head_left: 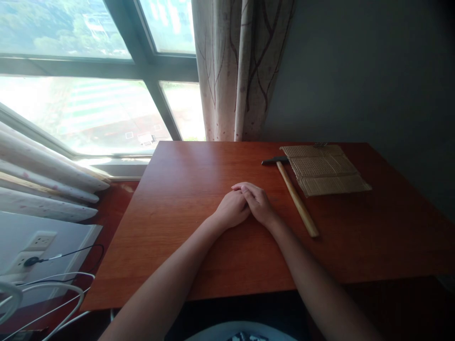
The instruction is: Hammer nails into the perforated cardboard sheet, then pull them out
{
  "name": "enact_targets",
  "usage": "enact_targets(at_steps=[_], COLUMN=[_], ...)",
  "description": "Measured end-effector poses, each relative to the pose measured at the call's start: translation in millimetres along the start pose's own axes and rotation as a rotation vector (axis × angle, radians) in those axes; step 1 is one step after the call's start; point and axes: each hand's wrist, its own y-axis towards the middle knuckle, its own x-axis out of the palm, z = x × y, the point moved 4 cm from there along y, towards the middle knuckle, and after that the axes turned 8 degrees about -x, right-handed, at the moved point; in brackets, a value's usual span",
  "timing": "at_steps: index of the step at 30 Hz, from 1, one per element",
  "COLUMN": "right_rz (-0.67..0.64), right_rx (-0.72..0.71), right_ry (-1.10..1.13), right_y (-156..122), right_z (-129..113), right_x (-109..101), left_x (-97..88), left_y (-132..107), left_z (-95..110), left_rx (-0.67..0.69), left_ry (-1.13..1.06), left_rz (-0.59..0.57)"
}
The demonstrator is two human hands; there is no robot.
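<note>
My left hand (232, 208) and my right hand (259, 202) are clasped together, resting on the brown wooden table (170, 189). The right hand's fingers lie over the left hand, and both sets of fingers are closed. No object shows between them. To the right of my hands, apart from them, lies a hammer (297, 199) with a pale wooden handle pointing towards me. Its dark head is partly hidden by a piece of corrugated cardboard (325, 168). At the cardboard's far edge are small, thin metal pieces (320, 145), too small to name.
A window (138, 71) and a patterned curtain (227, 71) stand beyond the table, with a dark wall (355, 71) on the right. At the lower left, a plug sits in a wall socket (30, 260), and white cables (60, 286) hang beside the table's left edge.
</note>
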Motion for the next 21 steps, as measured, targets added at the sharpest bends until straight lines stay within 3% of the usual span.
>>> enact_targets(at_steps=[21], right_rz=[0.002], right_rx=[0.009], right_ry=[-0.024], right_y=[-1.0], right_z=[0.4], right_x=[1.0], left_x=[0.2], left_y=[0.1], left_z=[0.2], left_rx=[0.006], left_ry=[-0.014], left_rz=[-0.001])
